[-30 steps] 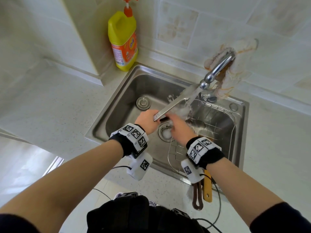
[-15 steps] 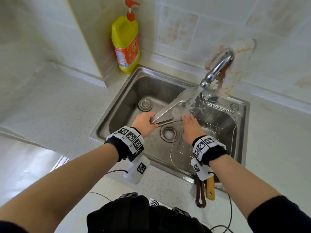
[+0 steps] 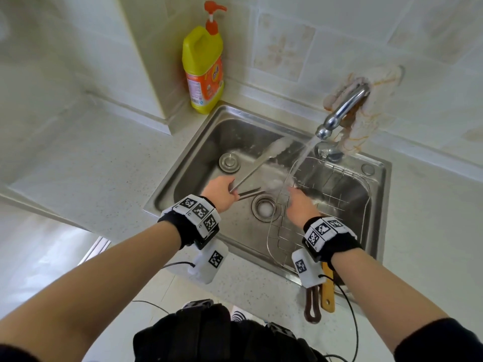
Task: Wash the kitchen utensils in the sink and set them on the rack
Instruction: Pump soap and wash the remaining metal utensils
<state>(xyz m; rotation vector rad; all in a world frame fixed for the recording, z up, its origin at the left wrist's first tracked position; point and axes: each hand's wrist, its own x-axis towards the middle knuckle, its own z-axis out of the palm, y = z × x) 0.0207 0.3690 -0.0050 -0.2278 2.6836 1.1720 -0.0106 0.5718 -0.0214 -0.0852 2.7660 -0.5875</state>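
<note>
Nearest the camera, 2 bare forearms extend forward, each wearing a black wristband with white square-coded marker blocks. Below the right wrist, 2 utensil handles overhang the speckled stone counter (image 3: 109, 163): 1 dark brown loop handle (image 3: 312, 305) and 1 flat yellow-tan handle (image 3: 328, 292), lying side by side; their heads are hidden behind the wrist. The left hand (image 3: 220, 192) is over the sink basin, fingers curled round the joined end of the metal tongs (image 3: 254, 171). The right hand (image 3: 300, 205) is apart from the left, palm down, fingers extended over the left rim of the rack (image 3: 337, 186), holding nothing; its fingertips are blurred by spray. The tongs are polished steel, 2 slim arms spread in a narrow V, angled up and away from the left hand, with the scalloped tip just beside the water stream (image 3: 303, 155). The round drain (image 3: 265, 208) lies between the hands. The rack is thin chrome wire, rounded-rectangular, seated in the right half of the stainless sink (image 3: 180, 184). The curved chrome faucet (image 3: 341, 113) projects from a stained wall patch. A yellow detergent bottle (image 3: 203, 69) with orange pump stands at the far-left corner.
</note>
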